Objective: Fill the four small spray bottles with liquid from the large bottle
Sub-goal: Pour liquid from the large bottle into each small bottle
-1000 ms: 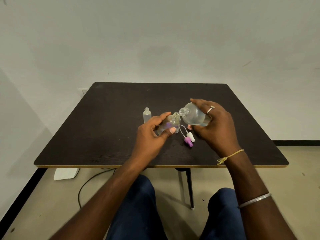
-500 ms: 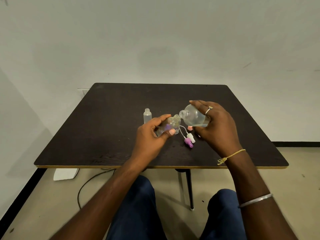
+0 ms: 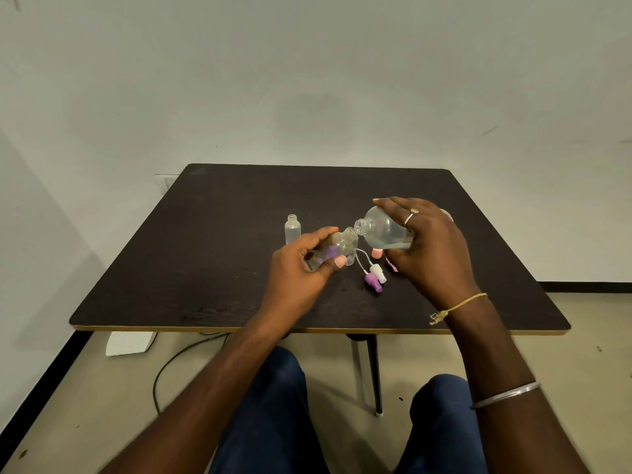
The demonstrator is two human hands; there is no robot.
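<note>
Pouring from the large bottle into one small spray bottle, above the counter.

Head view: the left hand (image 3: 301,265) has its fingers (image 3: 318,236) curled round a small spray bottle (image 3: 337,249), which is tilted with its open mouth toward the right. The right hand (image 3: 427,241) wraps the large bottle (image 3: 383,230), which lies almost on its side with its neck just at the small mouth. I cannot tell if liquid is flowing. A second small bottle (image 3: 293,230) stands open on the counter (image 3: 222,268), to the left. A purple spray head (image 3: 372,281) lies below the hands. I think it is best to line up both mouths, tilt slowly and stop below the neck.
</note>
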